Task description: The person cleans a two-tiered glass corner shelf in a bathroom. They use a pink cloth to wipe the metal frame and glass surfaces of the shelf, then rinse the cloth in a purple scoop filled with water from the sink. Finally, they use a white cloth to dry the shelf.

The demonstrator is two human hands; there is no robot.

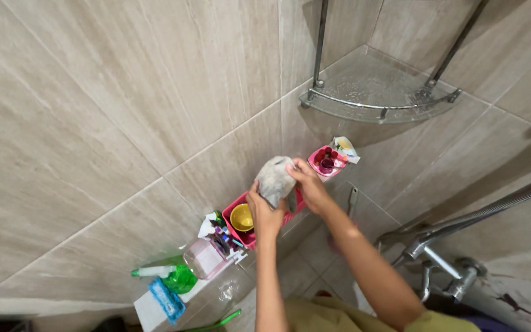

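Observation:
Both of my hands hold a crumpled grey cloth (275, 178) in front of the tiled corner. My left hand (263, 215) grips its lower left side. My right hand (308, 184) grips its upper right edge. Below and behind the cloth stands a pink basket (233, 229) with a yellow cup (241, 217) in it. A small pink tray (318, 166) with dark red pieces sits to the right of the cloth.
A glass corner shelf (376, 101) on metal rails hangs above. A metal tap and shower hose (444, 246) stick out at the right. Lower left are a pink bottle (206, 258), a green spray bottle (170, 275) and a blue brush (167, 299).

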